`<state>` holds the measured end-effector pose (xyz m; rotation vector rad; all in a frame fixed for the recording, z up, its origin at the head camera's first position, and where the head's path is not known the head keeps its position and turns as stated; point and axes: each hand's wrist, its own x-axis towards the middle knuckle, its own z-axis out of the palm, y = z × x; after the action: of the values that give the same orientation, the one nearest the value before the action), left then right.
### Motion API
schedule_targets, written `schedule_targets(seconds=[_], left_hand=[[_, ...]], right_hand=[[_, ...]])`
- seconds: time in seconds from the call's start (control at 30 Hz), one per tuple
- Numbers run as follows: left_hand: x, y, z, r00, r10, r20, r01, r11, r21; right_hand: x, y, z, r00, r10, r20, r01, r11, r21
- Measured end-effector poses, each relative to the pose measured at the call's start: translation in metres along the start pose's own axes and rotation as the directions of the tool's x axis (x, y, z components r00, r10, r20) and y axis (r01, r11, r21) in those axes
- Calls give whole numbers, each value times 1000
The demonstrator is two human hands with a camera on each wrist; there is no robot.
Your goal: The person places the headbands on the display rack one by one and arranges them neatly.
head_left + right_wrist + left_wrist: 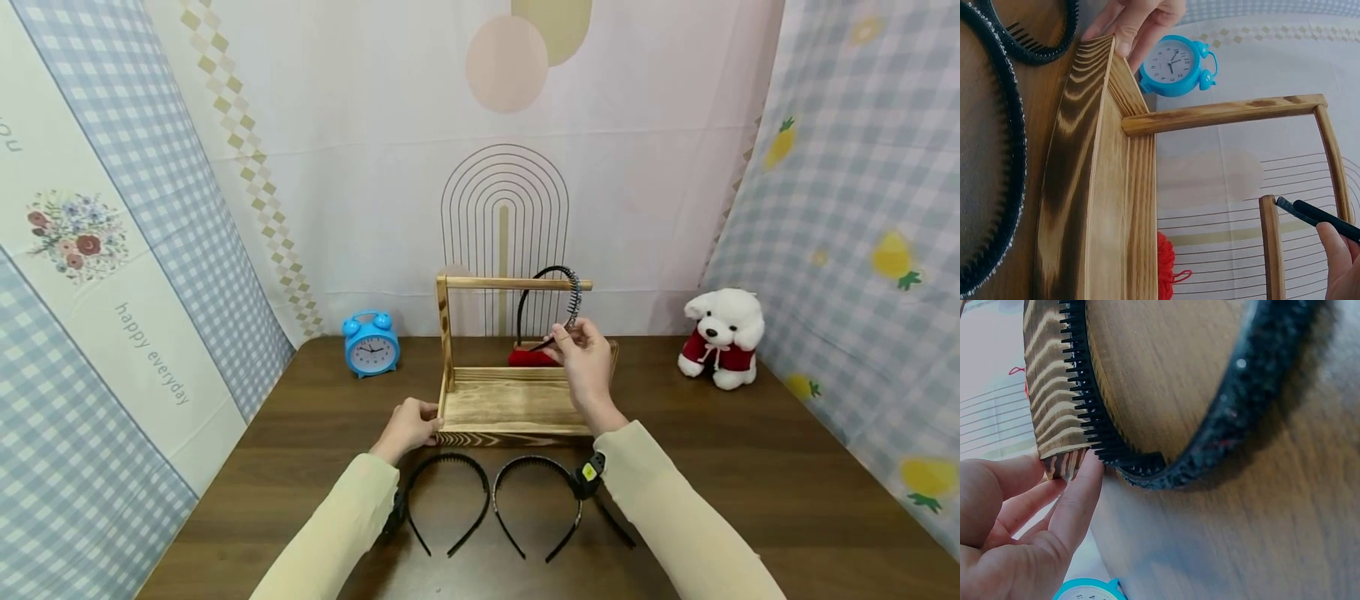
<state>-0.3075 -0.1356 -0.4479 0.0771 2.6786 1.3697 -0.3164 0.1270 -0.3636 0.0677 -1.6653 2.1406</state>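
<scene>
Our right hand [588, 367] has thumb and fingers pinched together on one end of a dark, toothed headband [576, 296], its curve rising just above and beyond that hand. There it crosses the wooden top bar [480, 283] of a rack; we cannot tell whether the two touch. Our left hand [408, 427], lower and to the left, is clamped on the near left corner of that wooden rack [502, 400], thumb on one side, fingers on the other. Just past the right fingertips, behind the rack, lies something red [528, 358]. Nearer us than both hands, two more headbands lie side by side on the brown table [750, 467], and part of another shows beneath the right wrist. Beyond the left hand stands a blue alarm clock [372, 354]; well to the right of the right hand sits a white plush dog [722, 346] in red.
</scene>
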Motion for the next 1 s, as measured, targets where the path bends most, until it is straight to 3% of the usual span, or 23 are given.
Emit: schedule_targets(seconds=[0.33, 1.0], left_hand=[[1, -1, -1, 1000, 2, -1, -2, 1000, 5], [1, 0, 1, 1000, 10, 0, -10, 1000, -13]], right_hand=[[-1, 4, 10, 1000, 1, 18, -1, 1000, 28], [-4, 9, 25, 999, 11, 47, -10, 1000, -23]])
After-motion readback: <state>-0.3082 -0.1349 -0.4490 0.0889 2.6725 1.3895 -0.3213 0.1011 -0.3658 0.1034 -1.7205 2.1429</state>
